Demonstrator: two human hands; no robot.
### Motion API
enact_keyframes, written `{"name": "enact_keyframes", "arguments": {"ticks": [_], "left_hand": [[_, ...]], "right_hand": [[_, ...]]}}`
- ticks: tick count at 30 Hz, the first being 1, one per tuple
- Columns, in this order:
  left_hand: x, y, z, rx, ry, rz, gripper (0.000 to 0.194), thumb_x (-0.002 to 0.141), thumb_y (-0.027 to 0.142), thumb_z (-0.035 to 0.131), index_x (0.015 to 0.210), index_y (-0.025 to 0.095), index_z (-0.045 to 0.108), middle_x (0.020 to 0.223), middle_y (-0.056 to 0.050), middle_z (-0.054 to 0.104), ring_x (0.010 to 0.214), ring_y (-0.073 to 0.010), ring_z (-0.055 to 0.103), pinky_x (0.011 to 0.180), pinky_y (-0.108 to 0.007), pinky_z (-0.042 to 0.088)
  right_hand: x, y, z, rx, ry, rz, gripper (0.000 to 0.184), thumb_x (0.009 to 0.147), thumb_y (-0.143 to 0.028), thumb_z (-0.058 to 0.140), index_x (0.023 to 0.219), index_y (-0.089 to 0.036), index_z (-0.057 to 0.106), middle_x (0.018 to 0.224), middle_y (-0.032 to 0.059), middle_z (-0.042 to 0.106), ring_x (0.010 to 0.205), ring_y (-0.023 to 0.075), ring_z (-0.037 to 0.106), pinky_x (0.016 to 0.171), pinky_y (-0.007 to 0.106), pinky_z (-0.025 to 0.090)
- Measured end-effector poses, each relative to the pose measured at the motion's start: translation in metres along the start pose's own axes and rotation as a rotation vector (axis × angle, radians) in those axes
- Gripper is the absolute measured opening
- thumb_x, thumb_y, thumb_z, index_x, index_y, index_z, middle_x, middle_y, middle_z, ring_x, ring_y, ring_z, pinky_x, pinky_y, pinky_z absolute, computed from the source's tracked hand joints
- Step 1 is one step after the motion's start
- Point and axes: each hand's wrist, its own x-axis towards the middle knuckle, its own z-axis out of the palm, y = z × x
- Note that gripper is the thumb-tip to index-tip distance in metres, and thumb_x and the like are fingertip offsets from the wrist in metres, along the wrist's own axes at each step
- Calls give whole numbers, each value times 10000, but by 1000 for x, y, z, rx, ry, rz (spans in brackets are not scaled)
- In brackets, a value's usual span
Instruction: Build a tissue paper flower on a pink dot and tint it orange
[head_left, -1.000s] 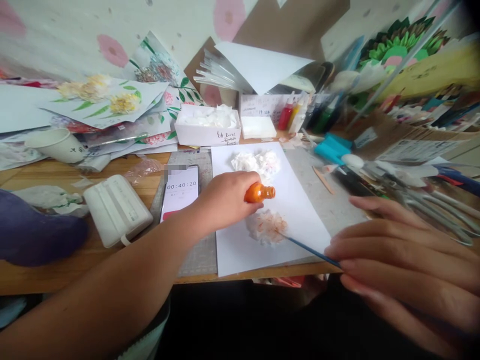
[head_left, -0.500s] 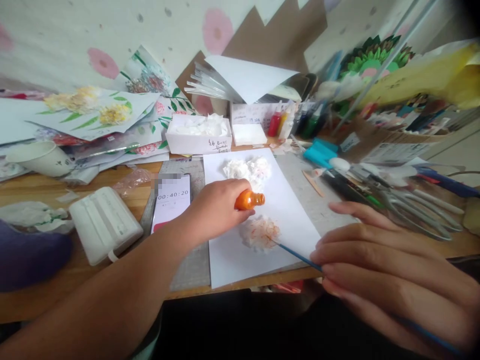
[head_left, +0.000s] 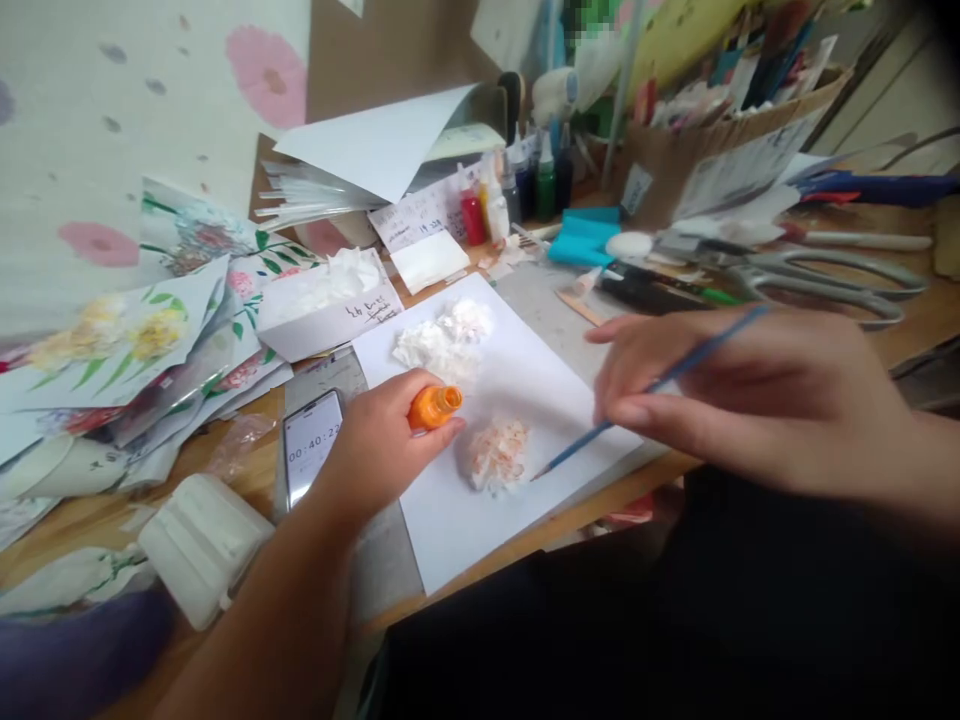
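The left hand (head_left: 382,435) wraps around an orange bottle (head_left: 430,408), its uncovered mouth presumably kept within reach of the blue brush (head_left: 585,443) that the right hand (head_left: 720,420) pinches, tip beside or touching, blur hides which, the orange-flecked tissue clump (head_left: 498,455) on white paper (head_left: 450,540).

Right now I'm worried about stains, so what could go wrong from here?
The uncapped orange bottle tilts in the left hand over the white paper, so it might drip. The blue paintbrush in the right hand has its tip beside the orange-flecked tissue-like clump, so it could mark bare paper. The smartphone lies close to the left hand and might get splashed or nudged.
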Motion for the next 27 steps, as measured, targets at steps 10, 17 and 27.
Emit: {"name": "enact_keyframes", "arguments": {"ticks": [10,17,27], "left_hand": [[0,0,1,43,12,28,208,733,395,618,821,220,550,737,48,605,663,-132,525,611,-227,382],[-1,1,0,14,-1,18,210,733,408,612,817,226,550,732,48,602,652,-131,521,589,-225,383],[-1,0,1,35,-4,4,220,716,420,620,801,228,553,702,48,592,635,-132,508,570,-234,364]], "right_hand": [[9,15,15,160,-153,205,173,744,-327,670,676,-173,630,615,-11,647,581,120,591,549,233,469],[12,27,19,299,-102,361,162,744,-328,683,670,-201,615,592,-2,666,554,144,630,486,255,486],[15,35,22,277,-97,419,175,731,-345,694,670,-192,636,548,-13,669,500,118,629,450,224,486]]}}
